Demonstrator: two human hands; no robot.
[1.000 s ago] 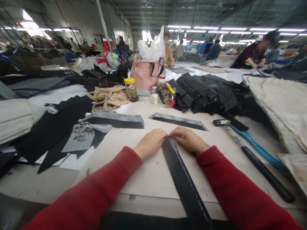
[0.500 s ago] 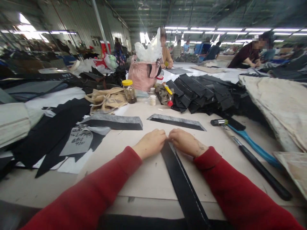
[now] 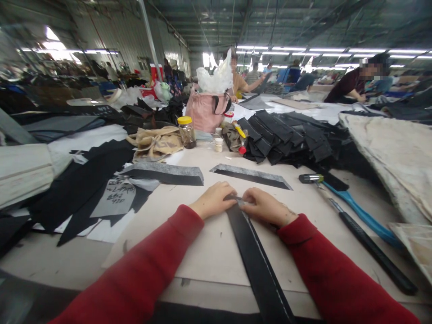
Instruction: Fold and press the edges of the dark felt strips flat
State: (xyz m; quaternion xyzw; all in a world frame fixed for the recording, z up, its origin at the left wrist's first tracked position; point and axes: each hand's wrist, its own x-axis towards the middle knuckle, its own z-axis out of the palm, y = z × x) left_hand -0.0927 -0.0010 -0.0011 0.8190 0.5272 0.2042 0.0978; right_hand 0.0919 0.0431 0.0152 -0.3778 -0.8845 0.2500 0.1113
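Note:
A long black strip of material (image 3: 251, 252), with a pale line along its right side, runs from the table's front edge up to my hands. My left hand (image 3: 216, 199) is closed on the left of the strip's far end, fingertips pressed on it. Opposite, my right hand (image 3: 265, 206) pinches the right of the same end, where a short grey edge shows between the hands. Just beyond lie two black pieces with grey fuzzy borders, a left piece (image 3: 165, 173) and a right piece (image 3: 251, 175).
On the right lie a hammer (image 3: 374, 247) and a blue-handled brush (image 3: 361, 211). Behind are a heap of black pieces (image 3: 290, 135), a yellow-lidded jar (image 3: 187, 134) and a pink bag (image 3: 205, 110). Black cut pieces (image 3: 81, 180) cover the left side. Other people work farther back.
My hands have drawn slightly apart at the strip's far end, so a bit of its grey edge now shows between them. The view has shifted slightly. A person behind has lifted a dark sheet.

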